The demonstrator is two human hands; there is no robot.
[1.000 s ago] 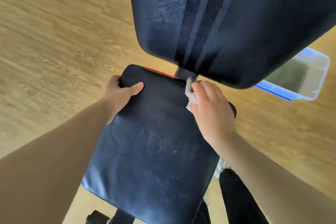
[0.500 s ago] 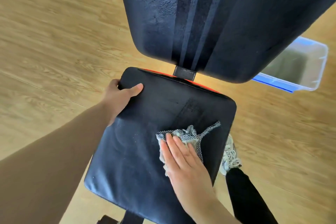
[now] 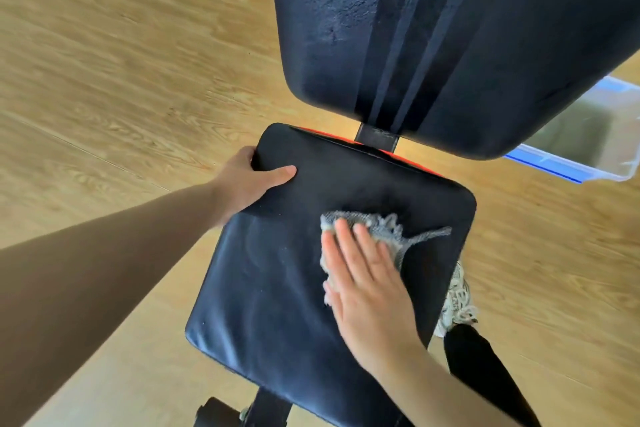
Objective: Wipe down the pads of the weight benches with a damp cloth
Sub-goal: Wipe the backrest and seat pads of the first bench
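Black with a bluish sheen is noted on the seat pad (image 3: 277,270); the back pad (image 3: 329,28) is black, marked lengthwise by darker stripes. The cloth (image 3: 391,229) is recorded as grey and white, finely woven. An orange-red strip (image 3: 408,159) is seen at the seat pad's far edge. The floor (image 3: 121,62) is pale wood-grain; the bin (image 3: 588,135) translucent, blue-rimmed; the shoe (image 3: 457,302) white-grey; the trouser leg (image 3: 485,367) black.

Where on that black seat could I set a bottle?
On the black padded seat, the left half is bare, between the left hand gripping its far corner and the right hand pressing the grey woven cloth. Its right half is crowded. The wooden floor to its left is bare.
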